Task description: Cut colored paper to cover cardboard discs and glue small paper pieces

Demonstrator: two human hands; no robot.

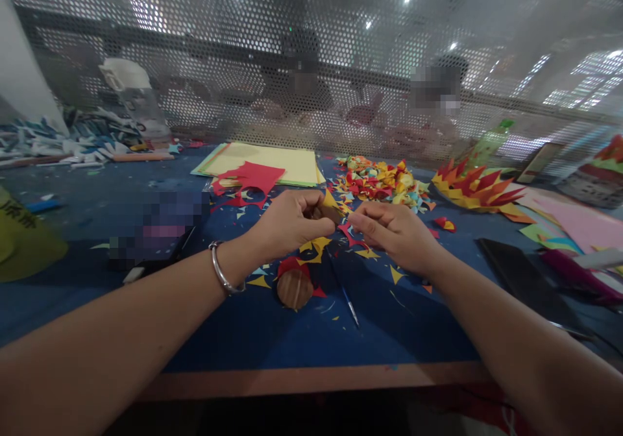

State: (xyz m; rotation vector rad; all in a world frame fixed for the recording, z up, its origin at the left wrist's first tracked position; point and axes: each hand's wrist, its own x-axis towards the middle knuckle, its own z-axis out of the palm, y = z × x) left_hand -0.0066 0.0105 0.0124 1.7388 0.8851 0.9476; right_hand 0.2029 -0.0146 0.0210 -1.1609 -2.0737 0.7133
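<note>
My left hand, with a silver bangle at the wrist, is closed on a small piece of yellow paper above the middle of the table. Thumb and fingertips of my right hand pinch together at the right edge of that paper; what exactly lies between them is partly hidden. Below the hands sits a round wooden piece with red paper behind it. A thin blue-handled tool lies to its right, among scattered yellow, red and blue paper scraps.
Behind my hands are stacked coloured sheets, a cut red sheet and a heap of small curled paper pieces. Red-orange paper petals stand at right. A phone lies left, a dark flat object right. A perforated screen borders the back.
</note>
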